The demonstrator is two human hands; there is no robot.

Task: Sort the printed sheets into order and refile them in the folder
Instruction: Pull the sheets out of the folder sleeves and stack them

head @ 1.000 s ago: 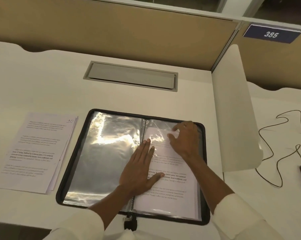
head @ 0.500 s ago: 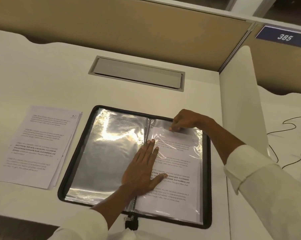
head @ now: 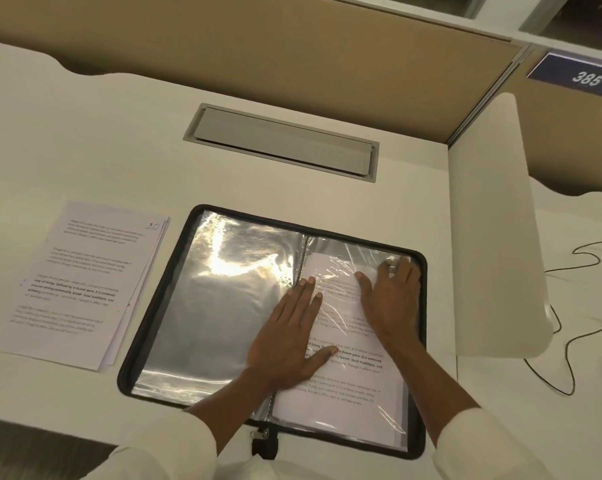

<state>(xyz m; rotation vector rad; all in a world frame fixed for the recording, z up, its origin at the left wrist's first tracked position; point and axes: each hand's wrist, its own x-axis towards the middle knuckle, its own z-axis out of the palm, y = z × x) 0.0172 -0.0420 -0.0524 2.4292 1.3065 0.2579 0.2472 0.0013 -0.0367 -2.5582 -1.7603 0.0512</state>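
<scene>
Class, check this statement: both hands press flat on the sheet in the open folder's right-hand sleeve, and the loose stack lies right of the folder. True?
Not quite. The head view shows the loose stack lying left of the folder, not right. The left hand and right hand do press flat on the sleeved sheet.
</scene>
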